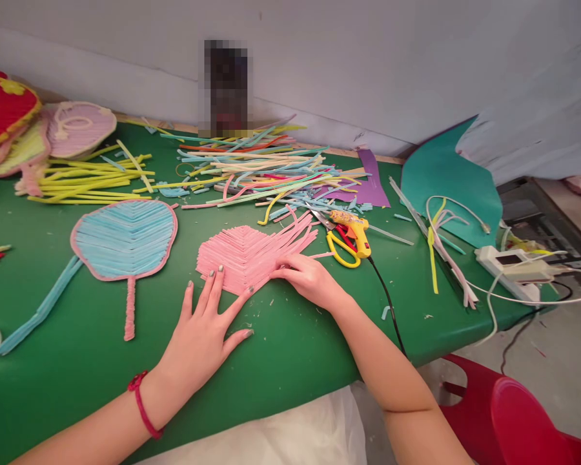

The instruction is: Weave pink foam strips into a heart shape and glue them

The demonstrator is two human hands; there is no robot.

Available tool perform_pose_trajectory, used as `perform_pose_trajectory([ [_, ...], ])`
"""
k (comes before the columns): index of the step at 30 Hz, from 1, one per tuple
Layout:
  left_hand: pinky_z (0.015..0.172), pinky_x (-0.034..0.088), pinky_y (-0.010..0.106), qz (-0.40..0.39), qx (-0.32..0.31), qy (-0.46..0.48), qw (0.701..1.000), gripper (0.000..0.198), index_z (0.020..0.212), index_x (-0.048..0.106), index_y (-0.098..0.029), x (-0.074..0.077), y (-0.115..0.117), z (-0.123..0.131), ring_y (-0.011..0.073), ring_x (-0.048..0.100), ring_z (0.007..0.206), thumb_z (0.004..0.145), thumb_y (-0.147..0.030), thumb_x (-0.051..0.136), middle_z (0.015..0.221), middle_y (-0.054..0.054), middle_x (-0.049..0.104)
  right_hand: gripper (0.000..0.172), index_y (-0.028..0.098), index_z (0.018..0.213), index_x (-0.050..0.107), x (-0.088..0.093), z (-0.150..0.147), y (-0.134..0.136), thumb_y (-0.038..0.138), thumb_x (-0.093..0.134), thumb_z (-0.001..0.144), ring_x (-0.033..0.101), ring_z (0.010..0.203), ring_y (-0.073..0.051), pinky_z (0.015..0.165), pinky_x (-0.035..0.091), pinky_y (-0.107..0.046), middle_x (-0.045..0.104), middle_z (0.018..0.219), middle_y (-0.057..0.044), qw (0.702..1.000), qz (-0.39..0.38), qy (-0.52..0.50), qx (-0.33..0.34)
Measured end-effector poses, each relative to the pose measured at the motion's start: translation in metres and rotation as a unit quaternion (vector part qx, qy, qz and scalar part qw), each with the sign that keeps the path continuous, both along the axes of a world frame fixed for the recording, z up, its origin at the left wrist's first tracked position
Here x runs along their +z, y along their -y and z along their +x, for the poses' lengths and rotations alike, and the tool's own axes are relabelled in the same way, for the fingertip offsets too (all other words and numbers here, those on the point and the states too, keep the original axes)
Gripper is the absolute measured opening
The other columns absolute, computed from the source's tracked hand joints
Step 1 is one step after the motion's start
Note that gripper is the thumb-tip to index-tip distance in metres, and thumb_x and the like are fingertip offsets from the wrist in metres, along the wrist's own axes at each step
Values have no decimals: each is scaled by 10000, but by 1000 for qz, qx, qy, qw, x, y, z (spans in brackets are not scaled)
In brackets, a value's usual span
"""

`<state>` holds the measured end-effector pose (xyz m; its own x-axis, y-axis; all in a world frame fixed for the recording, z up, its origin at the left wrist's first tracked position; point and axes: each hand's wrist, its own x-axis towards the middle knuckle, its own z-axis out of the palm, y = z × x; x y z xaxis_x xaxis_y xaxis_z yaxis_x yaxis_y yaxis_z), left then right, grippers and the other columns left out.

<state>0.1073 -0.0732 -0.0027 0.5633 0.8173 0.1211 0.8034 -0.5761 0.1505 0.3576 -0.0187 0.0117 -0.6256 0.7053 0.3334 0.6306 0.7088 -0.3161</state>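
A pink fan-shaped panel of pipe cleaners (239,255) lies flat on the green table, its strips slanting out from a middle line. Untrimmed pink ends stick out at its upper right. My left hand (206,336) has its fingers spread, the tips resting on the panel's lower edge. At the lower right edge my right hand (307,278) pinches a pink pipe cleaner (274,270) between thumb and forefinger; most of that grip is hidden. Just beyond lie yellow-handled scissors (343,250) and a yellow hot glue gun (356,232).
A blue fan with a pink border (126,239) lies at left. Mixed pipe cleaners (256,165) are heaped behind, with yellow ones (91,181) beside them. A teal sheet (445,187) and a power strip (508,271) with cables sit at right. A red chair (527,420) stands below the table edge.
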Motion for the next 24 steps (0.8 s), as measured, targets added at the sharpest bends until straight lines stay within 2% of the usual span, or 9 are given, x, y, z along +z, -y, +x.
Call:
perform_pose_trajectory([
  [3, 1061, 248, 658, 7, -7, -2, 1000, 616, 1406, 449, -261, -1, 0, -1, 441, 260, 1392, 843, -469, 589, 1555, 237, 190, 310, 205, 979, 668, -2, 2, 0, 103, 376, 954, 595, 874, -149, 738, 479, -279, 676, 955, -70, 1000, 8, 6, 1],
  [9, 1077, 235, 644, -1, 1, 9, 1000, 595, 1409, 440, -286, 1, 1, 1, 425, 269, 1394, 863, -495, 551, 1569, 202, 176, 305, 205, 963, 674, -5, 4, -1, 95, 389, 949, 573, 823, -146, 714, 462, -276, 683, 939, -60, 999, 34, 11, 11],
  [14, 1066, 246, 649, 2, -5, -6, 1000, 627, 1413, 436, -269, 2, 1, 1, 443, 265, 1390, 842, -476, 592, 1556, 235, 191, 258, 192, 888, 678, -4, 3, -1, 120, 438, 947, 560, 788, -142, 686, 452, -270, 686, 886, -55, 998, 51, 0, 24],
  [19, 1063, 254, 646, 7, -5, -10, 1000, 622, 1411, 437, -279, 1, 1, 0, 430, 270, 1392, 843, -483, 586, 1548, 248, 205, 256, 216, 897, 694, -7, 4, -2, 149, 453, 953, 585, 816, -142, 710, 467, -286, 689, 913, -53, 999, 25, 1, 21],
  [22, 1067, 253, 642, 7, -5, -8, 1000, 623, 1416, 427, -287, 0, 1, 0, 424, 274, 1392, 846, -486, 579, 1556, 233, 196, 277, 251, 960, 701, -4, 14, -4, 155, 441, 958, 606, 894, -140, 754, 502, -289, 673, 998, -55, 998, -22, -58, -2],
  [24, 1064, 254, 644, 9, -6, -4, 1000, 619, 1415, 431, -277, 0, 1, 0, 430, 273, 1390, 850, -489, 571, 1553, 241, 199, 228, 255, 994, 698, 2, 24, -4, 186, 486, 945, 612, 926, -145, 779, 521, -293, 654, 1009, -59, 990, -39, -125, -49],
])
